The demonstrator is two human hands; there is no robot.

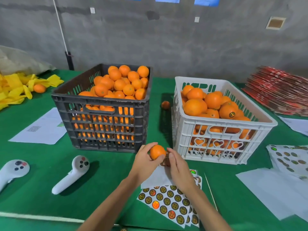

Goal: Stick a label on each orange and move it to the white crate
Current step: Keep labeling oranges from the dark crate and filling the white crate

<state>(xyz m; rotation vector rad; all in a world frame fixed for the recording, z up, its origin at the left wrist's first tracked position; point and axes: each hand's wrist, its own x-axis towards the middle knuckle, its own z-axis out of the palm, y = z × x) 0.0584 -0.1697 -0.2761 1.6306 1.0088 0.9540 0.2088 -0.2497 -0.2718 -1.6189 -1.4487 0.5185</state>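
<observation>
Head view looks down on the left hand (144,161), whose fingers and thumb curl round an orange (157,152) and hold it up just in front of the gap between the two crates. The right hand (177,165) sits just beside the fruit with its fingers bent toward it; something small and brown shows at its fingertips, but whether that is a label pinched there cannot be told. Under both wrists lies a sheet of round labels (168,201) on the green surface (106,194), partly covered by a white backing sheet (155,178), and a thin stick (210,191) lies just right of it. Beyond the hands to the left stands the dark crate (101,120), heaped with oranges above its rim. To the right stands the white crate (216,144), also holding many oranges, one near its front showing a dark round label (232,114). A lone small orange (165,105) rests on the surface between the crates. Two white controllers (71,175) lie to the left of the arms, with a printed paper (41,129) behind them. Yellow foam sleeves (16,89) are piled at the far left around another orange (39,88). More label sheets (290,157) and blank papers (270,189) lie at the right, with a stack of red cartons (280,94) behind.
</observation>
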